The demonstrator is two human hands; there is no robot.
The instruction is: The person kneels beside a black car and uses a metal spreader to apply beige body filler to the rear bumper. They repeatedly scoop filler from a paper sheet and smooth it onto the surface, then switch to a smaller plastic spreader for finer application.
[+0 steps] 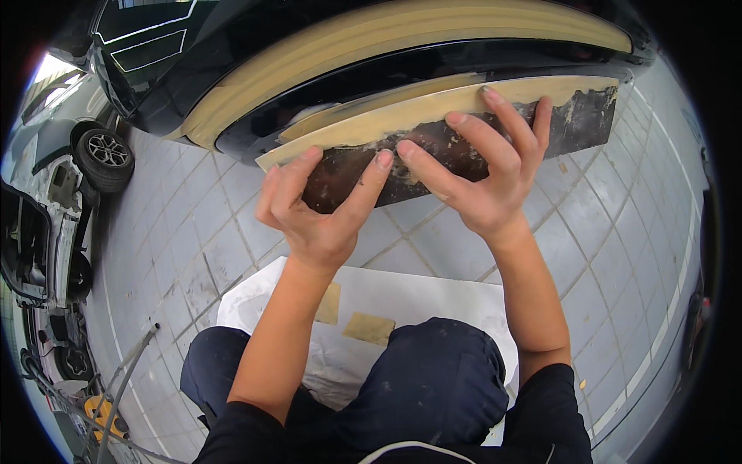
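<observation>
A long, dark, flexible spreader blade point(576, 124) spans the space in front of me, with cream-coloured filler along its upper edge. My left hand point(313, 213) grips its left half, thumb on the near face and fingertips by the upper edge. Further right, my right hand point(495, 182) presses its thumb and spread fingertips on the same blade. The blade's far edge lies close along the lower body panel point(255, 127) of a dark car; whether it touches all along cannot be seen. A smear of filler point(340, 110) shows on that panel just beyond it.
A curved beige band of filler point(371, 39) runs along the car above. Below my arms, a white sheet point(456, 294) on the tiled floor point(174, 224) carries two yellowish squares point(369, 328). At left stand a partly dismantled car point(66, 182) and a grey hose or pole point(127, 371).
</observation>
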